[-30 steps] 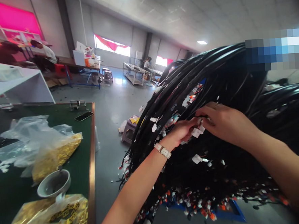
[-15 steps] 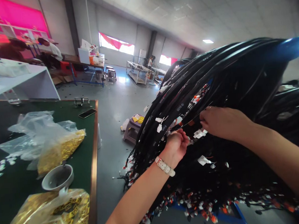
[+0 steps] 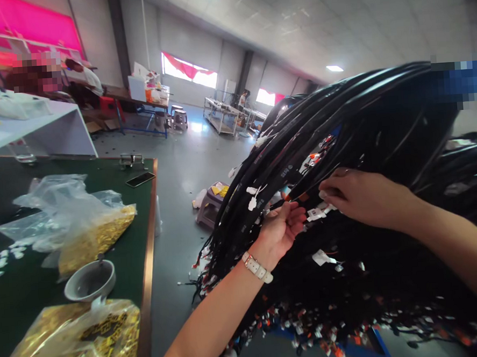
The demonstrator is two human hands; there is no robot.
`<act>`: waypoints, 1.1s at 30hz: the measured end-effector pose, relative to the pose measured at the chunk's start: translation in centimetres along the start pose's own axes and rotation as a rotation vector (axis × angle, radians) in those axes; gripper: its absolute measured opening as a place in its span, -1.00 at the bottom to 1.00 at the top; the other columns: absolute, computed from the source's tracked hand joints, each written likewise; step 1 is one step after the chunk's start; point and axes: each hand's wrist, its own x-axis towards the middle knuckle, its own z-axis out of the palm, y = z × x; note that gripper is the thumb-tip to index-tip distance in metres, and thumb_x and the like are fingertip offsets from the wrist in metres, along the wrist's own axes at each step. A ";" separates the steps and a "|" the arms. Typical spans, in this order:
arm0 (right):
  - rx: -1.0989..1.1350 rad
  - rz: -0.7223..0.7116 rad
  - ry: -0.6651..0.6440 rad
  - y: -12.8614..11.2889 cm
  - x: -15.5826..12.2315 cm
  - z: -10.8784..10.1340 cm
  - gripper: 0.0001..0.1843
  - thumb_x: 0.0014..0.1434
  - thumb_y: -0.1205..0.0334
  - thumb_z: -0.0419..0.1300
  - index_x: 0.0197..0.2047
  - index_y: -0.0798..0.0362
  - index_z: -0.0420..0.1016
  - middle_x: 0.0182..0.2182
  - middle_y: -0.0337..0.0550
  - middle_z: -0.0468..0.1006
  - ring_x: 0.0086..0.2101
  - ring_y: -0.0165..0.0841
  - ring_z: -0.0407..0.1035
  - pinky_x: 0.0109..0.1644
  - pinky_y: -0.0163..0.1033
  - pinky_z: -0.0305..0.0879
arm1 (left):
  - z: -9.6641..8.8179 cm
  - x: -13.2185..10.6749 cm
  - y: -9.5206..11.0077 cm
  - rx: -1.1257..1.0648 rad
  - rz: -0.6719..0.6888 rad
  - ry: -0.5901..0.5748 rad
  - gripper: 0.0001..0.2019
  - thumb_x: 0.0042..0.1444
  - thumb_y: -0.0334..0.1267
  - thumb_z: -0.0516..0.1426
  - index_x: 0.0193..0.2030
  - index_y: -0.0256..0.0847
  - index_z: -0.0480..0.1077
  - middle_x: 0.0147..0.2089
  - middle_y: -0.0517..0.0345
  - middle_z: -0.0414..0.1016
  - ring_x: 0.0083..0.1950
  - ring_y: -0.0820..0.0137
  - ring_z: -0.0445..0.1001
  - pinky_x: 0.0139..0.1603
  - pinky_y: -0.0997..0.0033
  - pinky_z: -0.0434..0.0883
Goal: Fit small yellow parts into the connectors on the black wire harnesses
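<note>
A thick bundle of black cables (image 3: 300,137) hangs in front of me, with white and orange connectors among its strands. My left hand (image 3: 280,230), palm up and with a white watch strap (image 3: 257,268) at the wrist, pinches a thin cable (image 3: 304,192) between thumb and forefinger. Its other fingers are loosely curled. My right hand (image 3: 355,195) is closed on the same cable farther right; its fingertips are partly hidden. White connectors (image 3: 317,214) hang just below and between the hands. Another white connector (image 3: 323,258) dangles lower down.
At left, a green-topped table (image 3: 123,245) carries bags of yellow small parts (image 3: 116,229), a grey bowl (image 3: 90,282) and a phone (image 3: 140,179). A stool (image 3: 208,208) stands on the floor beyond. Co-workers sit at far benches. More cables (image 3: 465,186) hang at right.
My left hand has turned and its fingers have loosened, with thumb and forefinger now farther up at the cable. The right hand has barely moved.
</note>
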 end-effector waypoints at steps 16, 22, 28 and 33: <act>0.068 0.092 0.025 -0.4 -0.8 -0.1 -0.69 0.31 0.13 -0.09 -0.14 0.01 0.44 -0.12 -0.07 0.56 -0.24 -0.13 0.50 -0.31 -0.14 0.29 | 1.3 -0.1 1.4 0.267 0.116 -0.184 -0.81 -0.08 -0.48 0.27 -0.27 -0.27 0.56 -0.30 0.08 0.57 -0.55 0.67 0.16 -0.57 0.63 0.08; 0.053 0.115 -0.002 -0.6 -1.0 -0.2 -0.67 0.33 0.11 -0.12 -0.11 -0.01 0.42 -0.08 -0.12 0.56 -0.23 -0.11 0.51 -0.32 -0.13 0.27 | 1.1 0.5 1.2 0.274 0.131 -0.184 -0.80 -0.19 -0.41 0.34 -0.32 -0.27 0.58 -0.43 0.16 0.51 -0.55 0.67 0.18 -0.61 0.63 -0.01; 0.042 0.104 -0.007 -0.5 -1.1 0.0 -0.69 0.33 0.12 -0.13 -0.12 -0.03 0.41 -0.09 -0.13 0.57 -0.26 -0.11 0.52 -0.34 -0.12 0.27 | 1.5 0.6 1.0 0.366 0.180 -0.172 -0.84 -0.11 -0.43 0.29 -0.31 -0.25 0.60 -0.38 0.12 0.56 -0.52 0.65 0.24 -0.54 0.60 0.09; 0.056 0.095 -0.007 -0.4 -1.0 0.0 -0.71 0.32 0.14 -0.12 -0.14 -0.03 0.40 -0.12 -0.13 0.57 -0.26 -0.11 0.52 -0.36 -0.13 0.25 | 2.2 0.9 0.7 0.371 0.168 -0.157 -0.90 -0.13 -0.42 0.32 -0.40 -0.27 0.57 -0.41 0.12 0.56 -0.48 0.61 0.34 -0.47 0.59 0.18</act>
